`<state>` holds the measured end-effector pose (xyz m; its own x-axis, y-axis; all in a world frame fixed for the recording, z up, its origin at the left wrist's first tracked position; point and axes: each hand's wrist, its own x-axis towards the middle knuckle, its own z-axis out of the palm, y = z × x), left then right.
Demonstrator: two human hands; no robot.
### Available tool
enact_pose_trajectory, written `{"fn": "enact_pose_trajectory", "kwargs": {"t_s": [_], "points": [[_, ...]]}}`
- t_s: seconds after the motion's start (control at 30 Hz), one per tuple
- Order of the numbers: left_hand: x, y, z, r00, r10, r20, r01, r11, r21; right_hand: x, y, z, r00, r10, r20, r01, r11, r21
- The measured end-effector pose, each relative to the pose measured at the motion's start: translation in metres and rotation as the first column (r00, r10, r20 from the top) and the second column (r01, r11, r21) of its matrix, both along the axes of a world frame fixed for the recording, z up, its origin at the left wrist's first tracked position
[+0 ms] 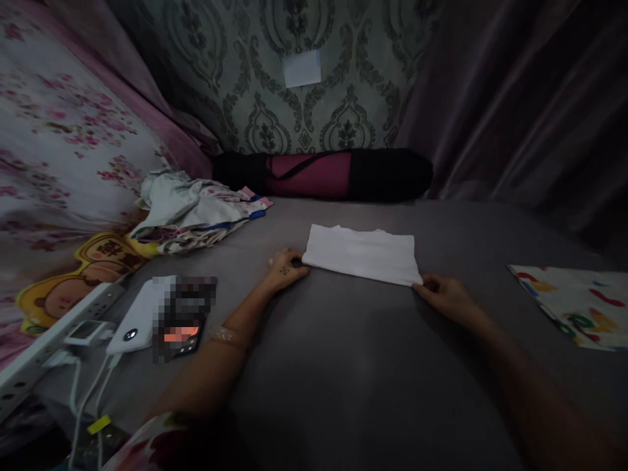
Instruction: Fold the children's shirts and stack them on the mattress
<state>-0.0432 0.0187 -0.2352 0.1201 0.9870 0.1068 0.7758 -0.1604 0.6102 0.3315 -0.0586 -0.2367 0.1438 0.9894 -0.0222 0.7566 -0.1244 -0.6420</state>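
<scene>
A white cloth (363, 254), folded into a flat rectangle, lies on the grey sheet (318, 340) in front of me. My left hand (287, 268) pinches its near left corner between thumb and fingers. At the near right corner, my right hand (444, 294) grips the cloth the same way, fingers closed. The near edge runs straight between the two hands, slanting down to the right. Small bits of fabric stick out along the far edge. What kind of garment or cloth it is, I cannot tell.
Crumpled clothes (196, 206) are heaped at the far left. A patterned folded cloth (583, 304) lies at right. Left of my arm are a white power bank (140, 317), a phone (189, 333), cables and a power strip (59, 340). A black-and-pink long bag (314, 175) lies along the wall.
</scene>
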Motion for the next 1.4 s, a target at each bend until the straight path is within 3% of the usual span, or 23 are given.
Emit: {"fn": "enact_pose_trajectory", "kwargs": {"t_s": [0.2, 0.4, 0.53, 0.63, 0.7, 0.77, 0.8, 0.87, 0.97, 1.1, 1.4], "points": [[0.009, 0.007, -0.004, 0.972, -0.01, 0.236, 0.017, 0.999, -0.028, -0.001, -0.002, 0.003, 1.0, -0.016, -0.015, 0.016, 1.0, 0.003], [0.001, 0.011, 0.002, 0.987, -0.097, 0.131, 0.107, 0.992, -0.069, -0.005, -0.001, 0.006, 0.996, -0.073, -0.043, 0.071, 0.996, -0.046], [-0.004, 0.01, 0.006, 0.985, -0.16, 0.07, 0.166, 0.982, -0.09, 0.0, -0.004, 0.006, 0.995, -0.048, -0.083, 0.041, 0.996, -0.079], [-0.01, 0.013, 0.008, 1.0, -0.025, 0.011, 0.026, 0.997, -0.068, 0.011, -0.004, 0.013, 1.0, 0.014, -0.025, -0.016, 0.994, -0.105], [-0.008, 0.017, 0.009, 0.996, 0.091, -0.024, -0.09, 0.995, 0.043, 0.012, 0.0, 0.022, 0.994, -0.005, 0.112, 0.013, 0.998, -0.068], [0.003, 0.021, 0.011, 0.996, 0.078, -0.039, -0.071, 0.983, 0.168, 0.0, 0.01, 0.032, 0.971, -0.049, 0.236, 0.042, 0.999, 0.035], [0.013, 0.022, 0.011, 0.999, 0.008, -0.047, 0.002, 0.978, 0.209, -0.012, 0.016, 0.036, 0.961, -0.057, 0.271, 0.035, 0.996, 0.085], [0.039, 0.025, 0.011, 0.978, -0.189, -0.082, 0.204, 0.947, 0.247, -0.045, 0.031, 0.039, 0.95, 0.062, 0.307, -0.12, 0.978, 0.172], [0.082, 0.03, 0.009, 0.903, -0.363, -0.229, 0.41, 0.887, 0.213, -0.097, 0.052, 0.035, 0.886, 0.23, 0.403, -0.282, 0.956, 0.076], [0.114, 0.04, 0.003, 0.857, -0.307, -0.413, 0.373, 0.924, 0.087, -0.131, 0.073, 0.022, 0.838, 0.282, 0.467, -0.318, 0.948, -0.001], [0.112, 0.041, -0.014, 0.877, -0.204, -0.436, 0.26, 0.963, 0.072, -0.128, 0.08, 0.004, 0.83, 0.25, 0.499, -0.293, 0.956, 0.007]]}}
